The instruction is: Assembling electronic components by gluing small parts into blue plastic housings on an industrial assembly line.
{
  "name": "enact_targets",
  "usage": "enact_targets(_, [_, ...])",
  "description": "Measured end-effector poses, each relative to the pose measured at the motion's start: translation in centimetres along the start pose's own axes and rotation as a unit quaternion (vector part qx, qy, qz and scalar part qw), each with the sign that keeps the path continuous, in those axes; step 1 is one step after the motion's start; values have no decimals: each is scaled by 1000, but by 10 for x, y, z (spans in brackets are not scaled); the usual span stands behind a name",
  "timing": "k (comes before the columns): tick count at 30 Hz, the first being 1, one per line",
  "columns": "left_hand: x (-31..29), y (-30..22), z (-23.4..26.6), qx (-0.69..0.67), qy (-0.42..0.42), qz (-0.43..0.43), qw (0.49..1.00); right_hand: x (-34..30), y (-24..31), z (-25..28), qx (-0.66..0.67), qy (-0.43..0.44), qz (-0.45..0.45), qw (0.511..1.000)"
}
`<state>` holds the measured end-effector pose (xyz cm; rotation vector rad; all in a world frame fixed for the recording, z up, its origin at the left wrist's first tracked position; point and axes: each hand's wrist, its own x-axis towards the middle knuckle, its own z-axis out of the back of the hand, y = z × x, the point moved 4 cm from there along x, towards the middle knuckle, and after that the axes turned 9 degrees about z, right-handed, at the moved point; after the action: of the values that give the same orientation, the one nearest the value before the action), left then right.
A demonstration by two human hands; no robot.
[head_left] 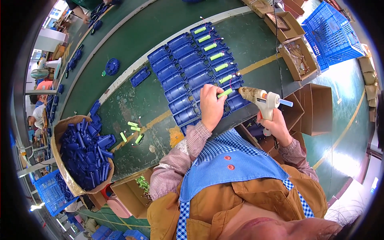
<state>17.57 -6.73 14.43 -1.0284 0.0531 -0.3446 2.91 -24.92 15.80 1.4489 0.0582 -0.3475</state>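
A light-green battery cell is pinched in the fingers of my left hand, held over the near end of the right-hand column of blue plastic housings. My right hand is wrapped round the grip of a white hot glue gun, with a pale blue glue stick poking out of its back. The gun's stained nozzle end points left, close to the cell. Farther up that column, several housings each carry a green cell with thin wires. The other columns hold bare housings.
At the left, a carton is heaped with blue plastic parts; several loose green cells lie on the green table beside it. One single housing lies apart. Cartons and a blue crate stand at the right. A conveyor runs behind.
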Motion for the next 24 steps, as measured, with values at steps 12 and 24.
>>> enact_targets(12, [5, 3, -38, 142, -23, -72, 987, -14, 13, 2, -2, -10, 6, 1000])
enact_targets(24, [7, 6, -40, 131, -16, -79, 988, -4, 8, -2, -9, -43, 20, 999])
